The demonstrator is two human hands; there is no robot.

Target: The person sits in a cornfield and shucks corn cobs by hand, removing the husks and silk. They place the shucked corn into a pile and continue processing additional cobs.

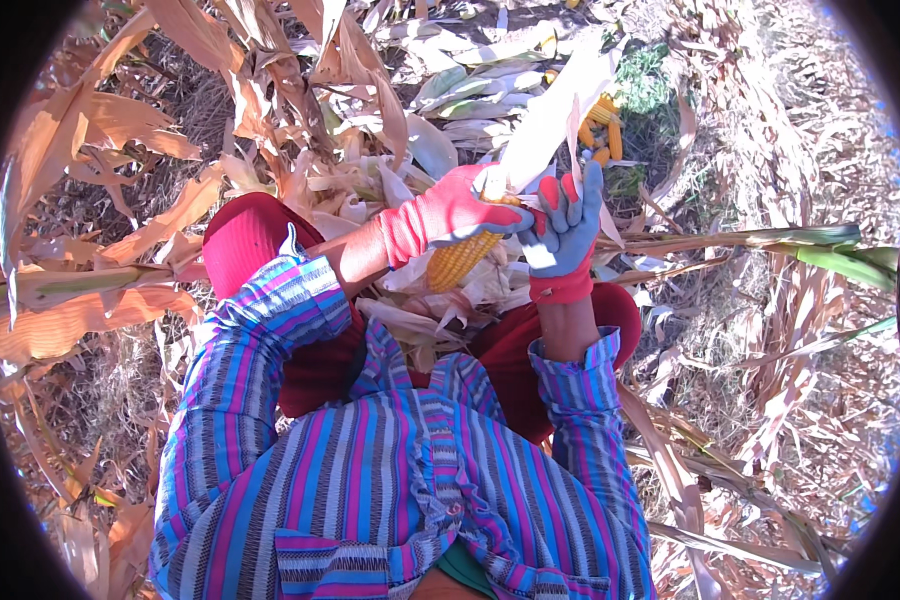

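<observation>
My left hand (460, 208), in a red glove with a grey coating, is closed around an ear of corn (460, 262). Bare yellow kernels show below the grip, and a long pale husk (558, 110) rises from the ear's far end. Right beside it is my right hand (562, 235), gloved alike, its grey palm side showing and several fingers curled in. A thin strip of husk runs to these curled fingers, which seem closed on it; the exact contact is partly hidden. Loose husks (410, 325) lie between my knees under the ear.
Several bare yellow corn ears (603, 125) lie on the ground beyond my right hand. A heap of pale husks (480, 85) spreads ahead. Dry stalks and leaves (90, 230) crowd the left, and a partly green stalk (770, 238) stretches across the right.
</observation>
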